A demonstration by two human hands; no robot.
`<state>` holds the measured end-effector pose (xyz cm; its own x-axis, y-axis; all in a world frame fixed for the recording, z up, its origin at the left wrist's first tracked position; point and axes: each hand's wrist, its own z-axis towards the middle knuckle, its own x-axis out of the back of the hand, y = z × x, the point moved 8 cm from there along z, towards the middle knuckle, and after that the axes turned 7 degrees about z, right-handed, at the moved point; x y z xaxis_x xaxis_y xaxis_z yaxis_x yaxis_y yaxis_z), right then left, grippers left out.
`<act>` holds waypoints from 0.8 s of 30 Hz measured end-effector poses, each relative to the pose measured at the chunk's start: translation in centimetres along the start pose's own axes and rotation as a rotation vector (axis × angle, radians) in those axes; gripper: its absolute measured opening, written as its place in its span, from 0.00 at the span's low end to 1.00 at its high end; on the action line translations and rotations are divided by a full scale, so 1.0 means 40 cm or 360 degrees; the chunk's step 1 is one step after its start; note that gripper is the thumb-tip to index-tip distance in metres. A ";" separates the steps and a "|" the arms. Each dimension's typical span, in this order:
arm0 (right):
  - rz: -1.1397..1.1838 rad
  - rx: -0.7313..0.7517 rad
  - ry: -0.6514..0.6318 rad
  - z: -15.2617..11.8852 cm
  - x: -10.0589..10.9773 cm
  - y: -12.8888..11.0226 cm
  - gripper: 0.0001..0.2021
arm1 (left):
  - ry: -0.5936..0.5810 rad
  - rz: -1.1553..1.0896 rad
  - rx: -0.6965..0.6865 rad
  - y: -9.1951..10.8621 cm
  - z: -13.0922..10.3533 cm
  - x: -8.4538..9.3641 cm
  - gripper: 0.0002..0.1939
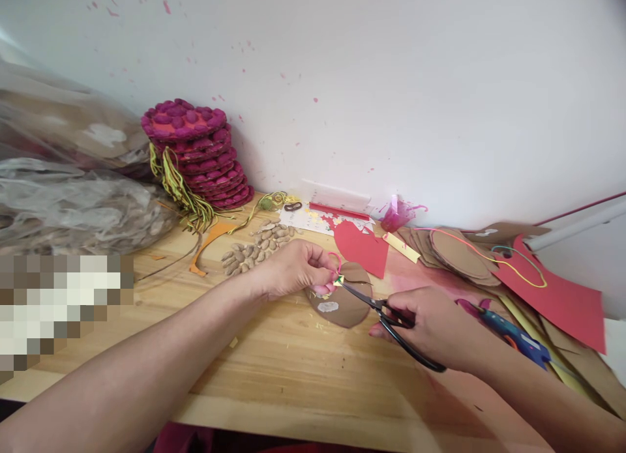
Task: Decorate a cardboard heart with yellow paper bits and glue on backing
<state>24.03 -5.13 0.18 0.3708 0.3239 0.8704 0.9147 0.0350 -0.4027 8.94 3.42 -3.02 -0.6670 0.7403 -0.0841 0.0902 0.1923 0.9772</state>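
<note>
Black-handled scissors (pixel 398 329) are gripped in my right hand (pixel 433 322), fingers through and around the handles. Their blades point left, with the tips at a small yellow and green paper piece (pixel 338 280). My left hand (pixel 300 270) pinches that small piece between thumb and fingers; a pink loop (pixel 335 261) shows above it. Below both hands a round brown cardboard disc (pixel 349 309) with a whitish patch lies on the table. Small yellow scraps (pixel 320 326) are scattered on and around the disc.
Peanuts (pixel 259 248) lie behind my left hand. A stack of magenta peanut-covered discs (pixel 195 153) stands back left beside clear bags (pixel 73 202). Red paper (pixel 362 248) lies behind the disc. Right are cardboard discs (pixel 460 254) and a blue glue gun (pixel 513 336).
</note>
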 end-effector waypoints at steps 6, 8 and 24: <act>-0.0004 0.0068 0.0018 0.000 0.004 -0.015 0.22 | 0.0004 0.0016 -0.0006 -0.004 0.002 0.002 0.03; -0.0023 0.0093 0.0028 0.001 0.004 -0.022 0.22 | 0.0012 0.0023 -0.0014 -0.004 0.003 0.004 0.03; -0.0005 0.0076 -0.0060 0.028 -0.069 0.024 0.21 | 0.0139 0.0076 0.0074 -0.025 0.019 0.022 0.03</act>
<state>23.69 -4.91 -2.92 0.3608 0.3590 0.8608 0.9067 0.0810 -0.4138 8.84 4.38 -4.21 -0.7227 0.6909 -0.0186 0.1562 0.1894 0.9694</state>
